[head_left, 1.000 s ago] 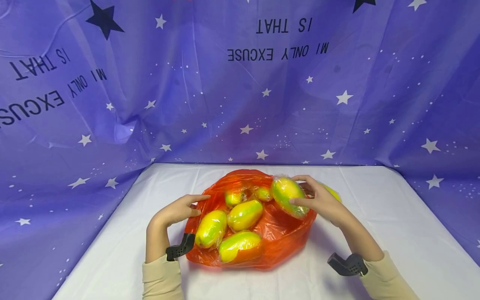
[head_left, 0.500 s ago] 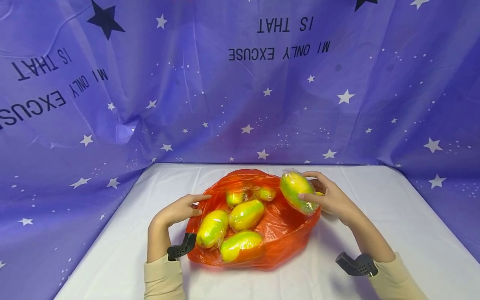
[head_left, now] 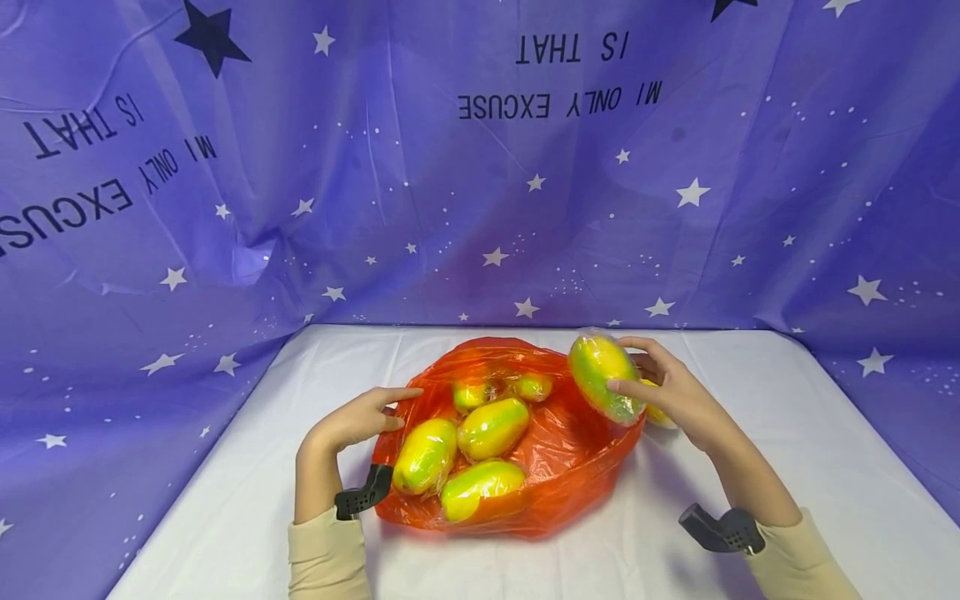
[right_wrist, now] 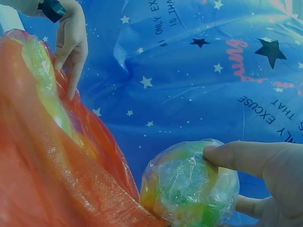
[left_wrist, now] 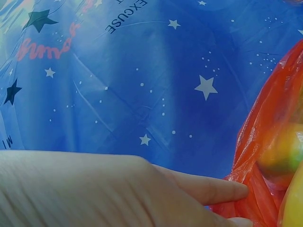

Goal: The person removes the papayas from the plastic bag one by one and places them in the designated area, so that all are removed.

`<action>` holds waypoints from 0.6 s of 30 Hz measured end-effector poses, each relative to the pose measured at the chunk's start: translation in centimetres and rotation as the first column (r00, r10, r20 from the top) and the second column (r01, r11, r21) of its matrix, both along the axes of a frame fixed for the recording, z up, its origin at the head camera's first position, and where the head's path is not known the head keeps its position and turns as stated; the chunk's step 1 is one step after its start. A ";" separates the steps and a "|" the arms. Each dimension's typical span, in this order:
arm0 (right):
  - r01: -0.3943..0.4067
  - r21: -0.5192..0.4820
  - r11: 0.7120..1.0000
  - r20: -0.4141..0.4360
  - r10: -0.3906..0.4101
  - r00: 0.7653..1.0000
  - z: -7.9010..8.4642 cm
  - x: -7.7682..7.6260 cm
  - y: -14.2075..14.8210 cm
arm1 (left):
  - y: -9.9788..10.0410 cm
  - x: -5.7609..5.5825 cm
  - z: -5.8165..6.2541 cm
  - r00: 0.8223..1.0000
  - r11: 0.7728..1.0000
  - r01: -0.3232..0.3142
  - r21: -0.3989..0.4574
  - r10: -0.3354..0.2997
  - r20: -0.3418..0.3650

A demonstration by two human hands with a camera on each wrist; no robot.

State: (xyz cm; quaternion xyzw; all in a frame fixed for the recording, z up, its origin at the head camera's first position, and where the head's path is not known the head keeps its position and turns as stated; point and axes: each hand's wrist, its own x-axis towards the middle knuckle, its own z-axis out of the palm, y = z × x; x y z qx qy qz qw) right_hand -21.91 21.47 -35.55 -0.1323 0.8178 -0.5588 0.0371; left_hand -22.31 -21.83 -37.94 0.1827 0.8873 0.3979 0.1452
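My right hand (head_left: pixel 675 394) grips a mango-like yellow-green fruit (head_left: pixel 600 371) in clear film, thumb on its near side. It is held at the right rim of a red plastic bag (head_left: pixel 581 492), and the right wrist view shows the fruit (right_wrist: pixel 189 182) beside the bag's wall (right_wrist: pixel 61 175). My left hand (head_left: pixel 356 419) rests its extended fingers on the bag's left rim, index and thumb apart; the left wrist view has that index finger (left_wrist: pixel 215 190) against the red film. Inside the bag lie several similar fruits (head_left: pixel 492 428), two partly hidden at the back.
Another yellow fruit (head_left: pixel 660 410) lies on the white table (head_left: pixel 757 433), partly behind my right hand. A purple curtain (head_left: pixel 480 217) with stars hangs behind the table. Both wrists carry black cameras, the right one (head_left: pixel 722 530) standing above the table.
My right hand has carried the fruit a little right and away from me, from over the bag to its right rim. The left hand keeps its place.
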 end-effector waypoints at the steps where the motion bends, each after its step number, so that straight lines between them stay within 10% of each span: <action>1: 0.001 -0.003 1.000 -0.002 -0.001 1.000 0.0 0.0 0.0 | 0.0 0.0 0.0 1.000 1.000 0.001 0.001 -0.001 0.000; 18: 0.038 0.001 0.999 -0.028 -0.038 0.999 0.4 0.4 1.8 | 0.0 0.0 0.1 1.000 1.000 -0.010 0.009 0.010 0.016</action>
